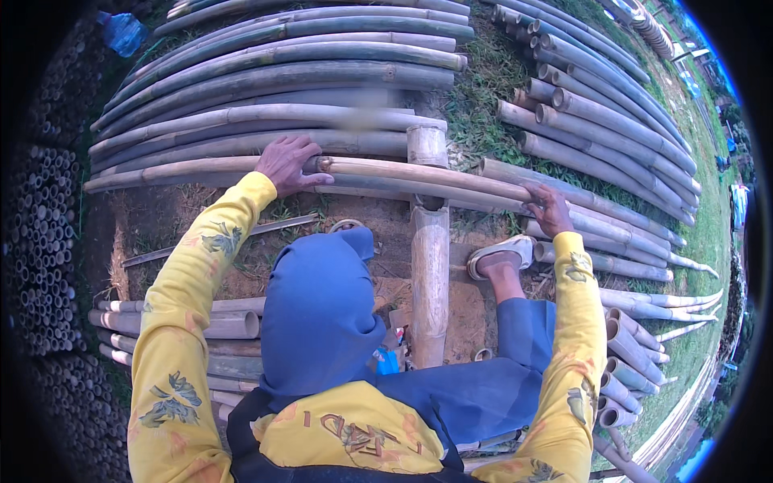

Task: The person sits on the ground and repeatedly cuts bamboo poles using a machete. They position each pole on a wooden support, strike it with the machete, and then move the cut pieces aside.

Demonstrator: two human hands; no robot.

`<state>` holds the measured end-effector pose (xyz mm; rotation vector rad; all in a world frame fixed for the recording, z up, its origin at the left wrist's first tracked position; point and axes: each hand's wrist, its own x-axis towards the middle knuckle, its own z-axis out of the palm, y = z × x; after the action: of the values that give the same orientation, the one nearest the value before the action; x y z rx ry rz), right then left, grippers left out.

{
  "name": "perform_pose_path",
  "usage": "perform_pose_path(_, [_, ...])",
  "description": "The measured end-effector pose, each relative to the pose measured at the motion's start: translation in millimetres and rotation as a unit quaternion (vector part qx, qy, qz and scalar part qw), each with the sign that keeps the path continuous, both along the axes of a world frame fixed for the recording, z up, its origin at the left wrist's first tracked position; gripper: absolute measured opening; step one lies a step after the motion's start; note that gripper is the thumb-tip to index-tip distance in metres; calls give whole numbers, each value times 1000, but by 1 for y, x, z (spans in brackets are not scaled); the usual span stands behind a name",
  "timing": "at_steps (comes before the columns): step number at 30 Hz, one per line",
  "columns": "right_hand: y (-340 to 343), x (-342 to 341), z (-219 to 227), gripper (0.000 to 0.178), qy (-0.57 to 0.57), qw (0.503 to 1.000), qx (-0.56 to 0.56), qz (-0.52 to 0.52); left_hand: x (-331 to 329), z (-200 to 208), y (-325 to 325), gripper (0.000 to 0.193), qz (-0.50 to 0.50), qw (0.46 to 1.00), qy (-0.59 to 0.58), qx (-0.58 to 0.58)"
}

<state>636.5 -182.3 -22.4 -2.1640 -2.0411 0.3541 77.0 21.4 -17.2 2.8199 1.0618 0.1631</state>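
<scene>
My left hand curls over a long bamboo pole, its thumb beside a cut pole end. My right hand wraps around the right part of a slender bamboo pole. This slender pole runs between my hands, passing over a thick upright-looking bamboo post with a notch near its top. How the long pole on the left and the slender one meet is partly covered by my left hand. Both my forearms are in yellow printed sleeves. My bent left knee in blue trousers is below my left hand.
Rows of bamboo poles lie at the far left, and another stack at the far right. Cut poles lie beside my left arm, more beyond my right arm. Pole ends are piled at the left edge. A sandal is on my right foot.
</scene>
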Motion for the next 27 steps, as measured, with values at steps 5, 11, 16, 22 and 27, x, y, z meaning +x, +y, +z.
perform_pose_path(5, [6,14,-29,58,57,998,19,12,72,-19,-7,104,-72,996,53,-6])
perform_pose_path(11, [18,15,-36,60,119,992,-30,8,177,-21,-15,95,-151,985,67,-54])
perform_pose_path(16, [21,18,-32,54,146,987,-53,31,253,-32,-29,90,-229,973,-8,26])
perform_pose_path(22, [12,32,-45,50,101,993,-26,49,329,-65,-54,72,-220,968,59,-109])
perform_pose_path(27, [5,36,-46,53,90,995,-30,31,352,-53,-56,66,-133,958,101,-232])
